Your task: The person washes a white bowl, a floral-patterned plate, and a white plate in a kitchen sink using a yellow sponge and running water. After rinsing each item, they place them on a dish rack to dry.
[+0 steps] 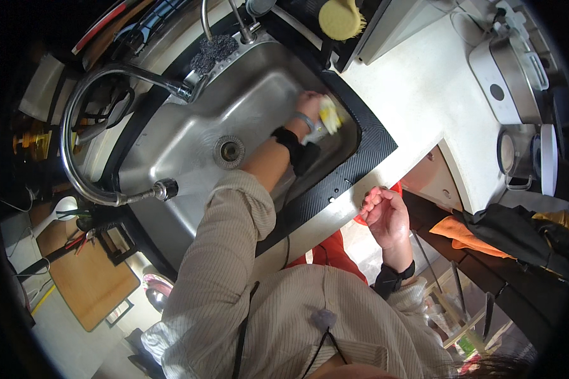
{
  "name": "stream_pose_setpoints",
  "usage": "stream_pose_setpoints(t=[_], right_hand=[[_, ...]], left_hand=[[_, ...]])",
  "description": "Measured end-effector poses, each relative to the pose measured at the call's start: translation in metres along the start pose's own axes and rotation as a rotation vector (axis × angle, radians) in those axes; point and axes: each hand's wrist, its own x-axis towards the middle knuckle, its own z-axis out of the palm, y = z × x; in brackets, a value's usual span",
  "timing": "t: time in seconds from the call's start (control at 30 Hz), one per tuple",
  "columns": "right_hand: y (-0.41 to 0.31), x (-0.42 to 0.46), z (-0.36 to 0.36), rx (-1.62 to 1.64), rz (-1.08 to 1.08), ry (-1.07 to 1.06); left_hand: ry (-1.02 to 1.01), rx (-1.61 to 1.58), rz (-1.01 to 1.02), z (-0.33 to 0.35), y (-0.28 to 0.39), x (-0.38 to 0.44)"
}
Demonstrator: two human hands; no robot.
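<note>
My left hand [309, 103] is down inside the stainless steel sink [185, 128], near its right wall. It grips a yellow and white cloth or sponge [331, 116], which is blurred; the fingertips are partly hidden. A grey band and a black strap circle that wrist, with a dark box-shaped piece beside the strap. Palm up and empty, my right hand [384, 215] hangs beyond the counter's front edge, its fingers loosely curled. Left of my left hand lies the round drain [229, 151].
A curved chrome faucet [68, 137] arches over the sink's left side. A dark scouring mesh [213, 53] sits at the back rim. A black textured mat [351, 163] borders the basin. Pots and a white appliance [493, 85] stand right; a wooden board [92, 284] lies left.
</note>
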Motion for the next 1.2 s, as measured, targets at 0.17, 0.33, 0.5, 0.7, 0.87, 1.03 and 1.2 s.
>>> stream_pose_setpoints(t=[0.17, 0.33, 0.5, 0.7, 0.87, 1.03, 1.2], right_hand=[[0.002, -0.001, -0.005, 0.005, 0.000, 0.022], [0.007, -0.003, -0.010, 0.051, 0.023, 0.099], [0.005, 0.002, -0.009, 0.004, 0.016, 0.007], [0.013, 0.001, -0.008, -0.038, 0.079, -0.045], [0.021, 0.003, 0.010, -0.056, 0.154, -0.094], [0.024, 0.009, 0.030, -0.081, 0.181, -0.119], [0.029, 0.007, 0.030, -0.153, 0.191, -0.147]], left_hand=[[0.084, -0.028, -0.024, -0.058, 0.056, 0.076], [-0.023, 0.478, 0.401, -0.052, 0.081, 0.023], [0.017, -0.178, 0.009, -0.061, 0.059, 0.031], [0.102, -0.264, -0.346, -0.185, 0.065, -0.100], [0.249, -0.503, -0.368, -0.291, 0.040, -0.200], [0.574, -0.702, -0.133, -0.335, 0.026, -0.245], [0.554, -0.701, -0.006, -0.323, 0.024, -0.216]])
